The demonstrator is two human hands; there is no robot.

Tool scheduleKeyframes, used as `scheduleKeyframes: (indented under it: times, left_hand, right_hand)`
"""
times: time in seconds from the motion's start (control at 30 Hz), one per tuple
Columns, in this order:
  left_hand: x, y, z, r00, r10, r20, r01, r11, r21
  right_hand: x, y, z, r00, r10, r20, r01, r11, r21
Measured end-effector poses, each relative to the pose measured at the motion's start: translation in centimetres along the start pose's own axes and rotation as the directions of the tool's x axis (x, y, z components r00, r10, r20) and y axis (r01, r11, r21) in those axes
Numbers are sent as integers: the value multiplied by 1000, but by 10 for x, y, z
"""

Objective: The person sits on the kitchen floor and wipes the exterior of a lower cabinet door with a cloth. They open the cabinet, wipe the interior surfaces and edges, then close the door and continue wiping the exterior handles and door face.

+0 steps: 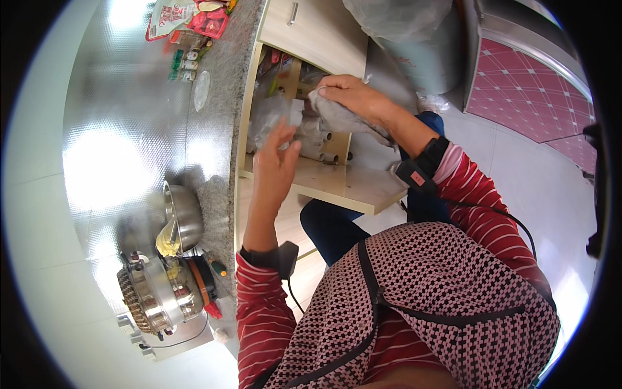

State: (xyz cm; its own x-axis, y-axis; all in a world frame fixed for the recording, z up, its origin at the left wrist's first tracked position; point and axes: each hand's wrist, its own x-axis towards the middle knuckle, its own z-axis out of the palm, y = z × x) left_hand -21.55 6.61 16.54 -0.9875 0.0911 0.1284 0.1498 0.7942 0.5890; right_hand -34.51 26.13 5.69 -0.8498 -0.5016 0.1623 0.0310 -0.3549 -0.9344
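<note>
My right hand (pixel 357 99) grips a greyish-white cloth (pixel 342 116), which hangs crumpled below the fingers. To its left, my left hand (pixel 274 165) is raised with fingers apart and holds nothing; its fingertips are slightly blurred. Both hands are at the front of an open cabinet under the counter. Inside, a clear plastic bag (pixel 267 116) lies just beyond my left fingers, and several rolls (pixel 316 141) are stacked to the right of it. A pale cabinet panel (pixel 335 182) juts out on the near side of the opening.
The stone countertop (pixel 218 146) along the left bears a steel bowl (pixel 189 216), a steel pot (pixel 165 291), small bottles (pixel 187 65) and food packets (pixel 211 22). A large bin-like container (pixel 427 65) stands beyond my right hand. Cables run from both wrist bands.
</note>
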Motion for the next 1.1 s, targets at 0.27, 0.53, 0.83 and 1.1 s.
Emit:
scheduleKeyframes:
  times: [0.27, 0.53, 0.83, 1.1]
  left_hand:
    - [34, -51, -55, 995, 3, -102, 39, 913, 407]
    - [15, -108, -103, 997, 68, 30, -72, 785, 615]
    - [8, -118, -89, 999, 36, -17, -21, 839, 544]
    - [13, -109, -86, 999, -7, -38, 27, 831, 555]
  right_hand:
    - [63, 19, 25, 995, 86, -50, -44, 836, 547]
    - [122, 48, 34, 987, 40, -157, 9, 955, 297]
    - [164, 95, 112, 911, -392, -126, 325, 872, -366]
    - [177, 109, 108, 809, -527, -260, 303, 753, -584]
